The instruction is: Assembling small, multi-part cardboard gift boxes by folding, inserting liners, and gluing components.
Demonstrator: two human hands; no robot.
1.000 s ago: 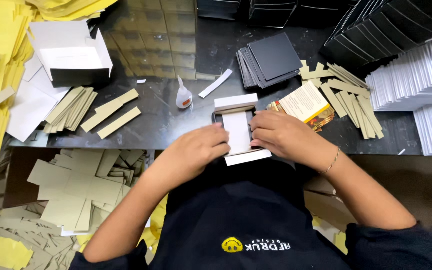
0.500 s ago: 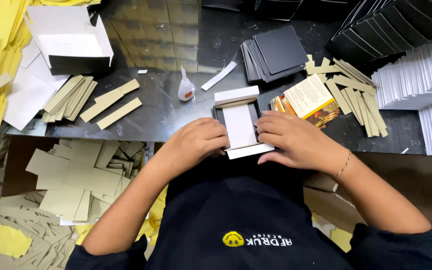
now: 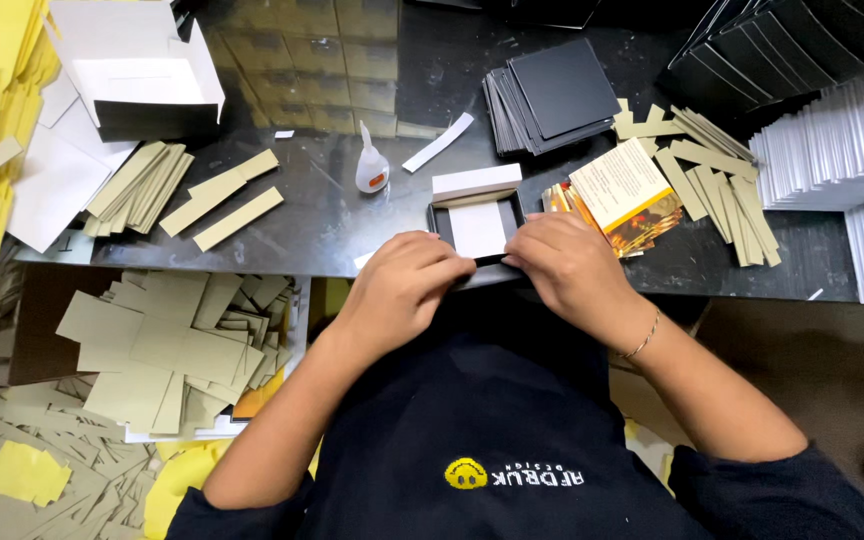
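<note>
Head view: a small black box [image 3: 477,226] with white lining is gripped at its near edge by the left hand [image 3: 399,290] and right hand [image 3: 564,268], at the front edge of the dark table [image 3: 352,215]. Uneven pressure could skew the wrap; the glue bottle [image 3: 371,170] could be knocked. The near wall and fingertips are hidden.
</note>
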